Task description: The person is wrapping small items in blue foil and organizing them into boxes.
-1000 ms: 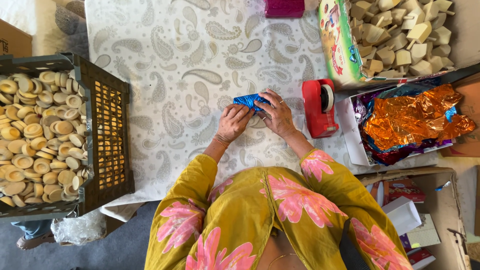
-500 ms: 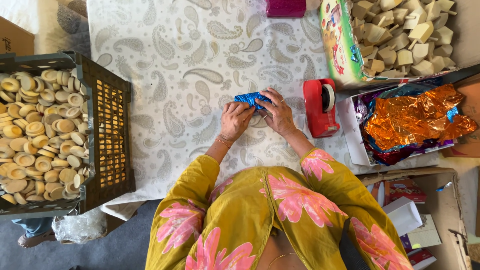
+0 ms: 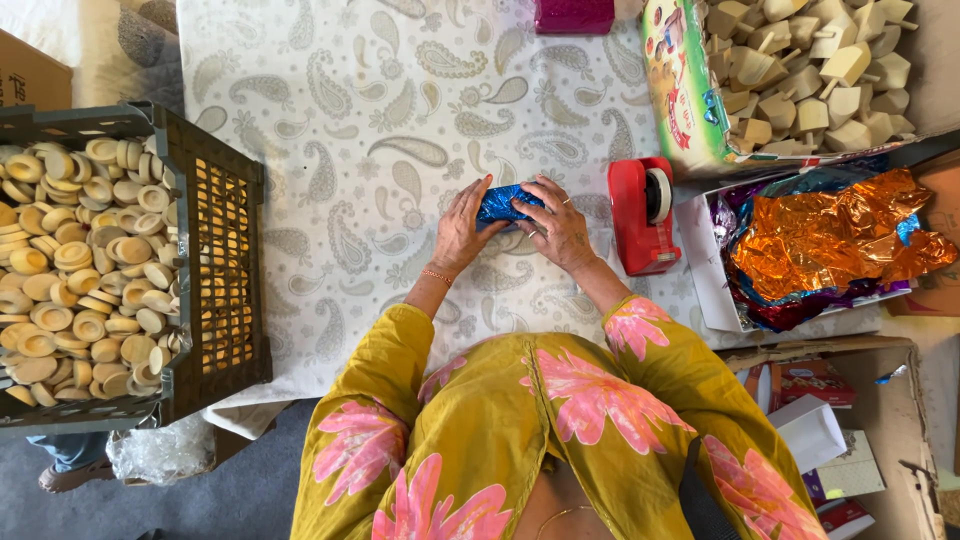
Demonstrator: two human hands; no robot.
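Left hand: clamped on blue foil packet
Right hand: clamped on same packet (fingers spread)
Tape dispenser: red, just right
Table: paisley cloth

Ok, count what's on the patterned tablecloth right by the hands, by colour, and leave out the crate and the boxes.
Blue: 1, the shiny blue foil-wrapped piece gripped between left hand and right hand.
Red: 1, the red plastic tape dispenser beside the right hand.
Magenta: 1, the magenta box at the far edge.
Total: 3
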